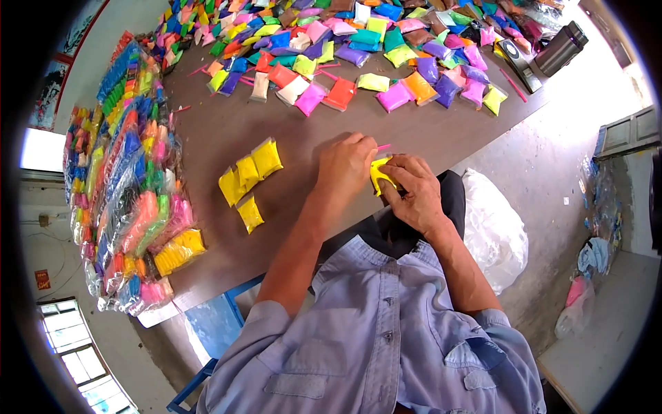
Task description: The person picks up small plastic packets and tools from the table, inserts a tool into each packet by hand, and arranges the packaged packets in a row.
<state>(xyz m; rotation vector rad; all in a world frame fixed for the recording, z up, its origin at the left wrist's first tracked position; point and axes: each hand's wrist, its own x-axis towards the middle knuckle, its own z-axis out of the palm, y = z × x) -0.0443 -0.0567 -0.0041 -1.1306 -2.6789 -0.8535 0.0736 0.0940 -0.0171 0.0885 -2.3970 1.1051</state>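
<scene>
My left hand (347,163) is closed just above the table edge. A thin pink stick (384,147) pokes out at its fingertips. Close beside it, my right hand (418,188) grips a soft yellow packet (377,176) between thumb and fingers. Part of that packet is hidden behind the fingers. On the table to the left lie several filled yellow packets, three in an overlapping row (249,170) and a single yellow packet (250,213) below them.
Many colourful packets (340,92) cover the far side of the brown table (227,265). Clear bags of packets (131,179) are stacked along the left edge. A dark flask (562,48) stands at the far right. A white plastic bag (491,231) sits right of my legs.
</scene>
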